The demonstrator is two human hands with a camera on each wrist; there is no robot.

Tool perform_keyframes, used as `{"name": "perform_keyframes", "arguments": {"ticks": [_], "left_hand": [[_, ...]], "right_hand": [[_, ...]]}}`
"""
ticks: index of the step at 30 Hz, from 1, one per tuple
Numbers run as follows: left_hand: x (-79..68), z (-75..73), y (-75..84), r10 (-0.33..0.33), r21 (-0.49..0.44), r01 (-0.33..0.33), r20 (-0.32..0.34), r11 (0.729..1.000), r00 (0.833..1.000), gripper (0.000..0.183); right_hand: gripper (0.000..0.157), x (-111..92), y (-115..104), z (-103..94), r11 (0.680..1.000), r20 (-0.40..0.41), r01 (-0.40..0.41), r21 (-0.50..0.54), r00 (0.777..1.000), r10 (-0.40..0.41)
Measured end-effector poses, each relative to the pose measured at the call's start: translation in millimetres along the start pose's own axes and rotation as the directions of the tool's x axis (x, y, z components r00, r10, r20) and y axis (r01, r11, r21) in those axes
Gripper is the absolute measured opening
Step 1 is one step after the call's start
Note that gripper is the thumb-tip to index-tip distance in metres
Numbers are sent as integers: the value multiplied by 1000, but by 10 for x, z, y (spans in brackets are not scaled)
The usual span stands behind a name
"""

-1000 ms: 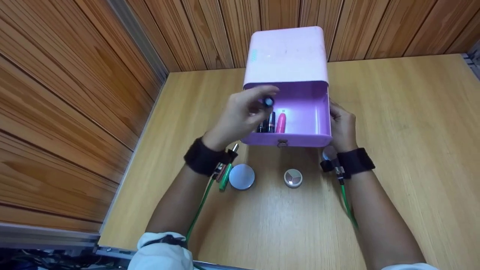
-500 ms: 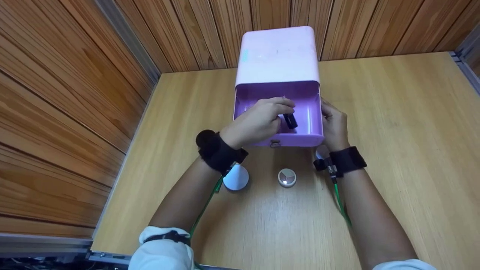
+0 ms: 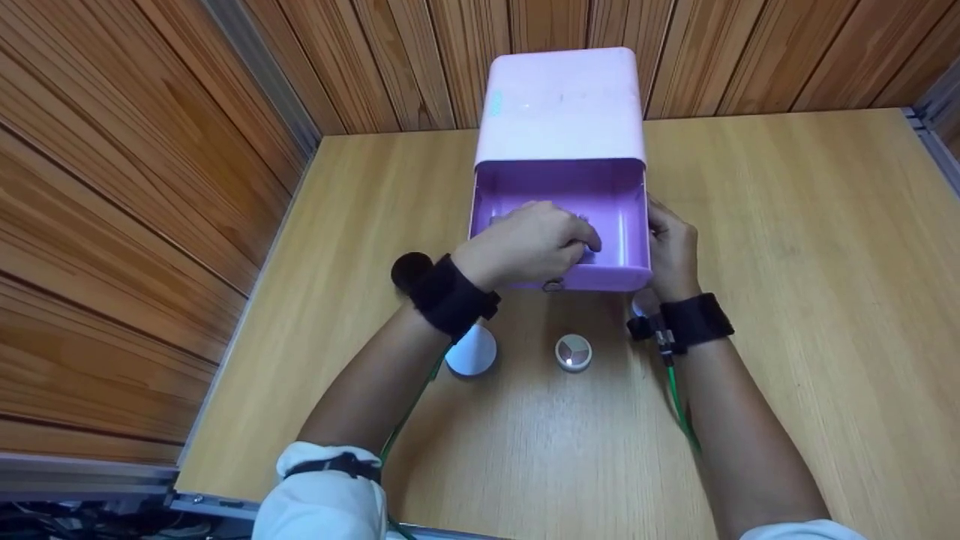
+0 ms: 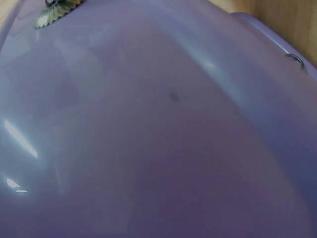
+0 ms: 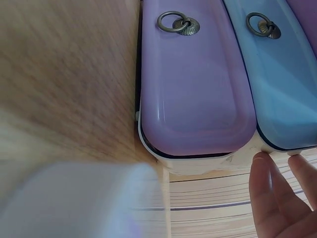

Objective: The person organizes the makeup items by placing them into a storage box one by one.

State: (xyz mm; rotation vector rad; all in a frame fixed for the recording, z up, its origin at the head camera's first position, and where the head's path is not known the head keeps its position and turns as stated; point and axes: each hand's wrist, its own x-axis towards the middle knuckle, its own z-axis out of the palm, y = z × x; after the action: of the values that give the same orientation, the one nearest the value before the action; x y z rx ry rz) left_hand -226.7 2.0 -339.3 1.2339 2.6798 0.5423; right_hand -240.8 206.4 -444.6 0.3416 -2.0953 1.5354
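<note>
A pale pink cabinet (image 3: 562,105) has its top purple drawer (image 3: 621,279) pulled out. My left hand (image 3: 529,240) reaches down into that drawer, fingers curled at its front part. The black tube it carried is almost wholly hidden beneath the fingers. In the left wrist view the glossy purple drawer front (image 4: 148,109) fills the picture. My right hand (image 3: 673,251) steadies the cabinet's right side, its straight fingers (image 5: 262,183) touching the shell beside the closed blue drawer (image 5: 282,84). The lower purple drawer (image 5: 198,89) is closed too.
On the table (image 3: 787,300) lie a round white compact (image 3: 472,351) and a small three-colour palette (image 3: 574,352). A pale rounded thing (image 3: 643,302) sits by the right wrist. Wooden panels (image 3: 120,187) rise at the left and back.
My left hand first held the tube over the drawer's left side, then moved right and lowered into it, covering the tubes lying there. My right hand stays at the cabinet's side.
</note>
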Motion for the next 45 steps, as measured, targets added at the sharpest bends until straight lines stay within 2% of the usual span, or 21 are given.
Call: {"name": "perform_keyframes", "arguments": {"ticks": [7, 14, 22, 30, 35, 38, 40, 43, 45], "left_hand": [[-21, -2, 19, -8, 83, 6, 28, 997, 1000, 36], [-51, 10, 26, -27, 44, 25, 41, 999, 999, 38], [-33, 18, 41, -68, 77, 64, 44, 995, 997, 36], [-94, -9, 13, -3, 14, 3, -30, 1000, 1000, 33], [-105, -3, 28, 34, 19, -33, -48, 999, 998, 31], [-75, 9, 82, 74, 29, -73, -15, 997, 997, 38], [-41, 19, 121, 79, 32, -80, 30, 996, 996, 43], [-9, 38, 149, 35, 38, -38, 85, 999, 996, 47], [-11, 48, 143, -4, 45, 0, 95, 999, 995, 49]], "right_hand": [[28, -5, -4, -21, 1000, 4, 6, -30, 1000, -6], [29, -15, -5, -31, 1000, 13, -2, -24, 1000, 2], [27, -12, 34, -57, 1000, -5, 17, -21, 1000, -17], [27, -16, 49, -49, 998, 2, 48, -37, 999, -48], [25, -14, 52, -53, 998, 3, 51, -39, 999, -51], [25, -11, 57, -56, 999, 7, 46, -28, 999, -46], [26, -14, 61, -59, 999, 5, 43, -30, 999, -43], [26, -21, 67, -60, 999, 3, 40, -30, 999, -40], [27, -24, 63, -56, 999, 8, 40, -32, 999, -40]]}}
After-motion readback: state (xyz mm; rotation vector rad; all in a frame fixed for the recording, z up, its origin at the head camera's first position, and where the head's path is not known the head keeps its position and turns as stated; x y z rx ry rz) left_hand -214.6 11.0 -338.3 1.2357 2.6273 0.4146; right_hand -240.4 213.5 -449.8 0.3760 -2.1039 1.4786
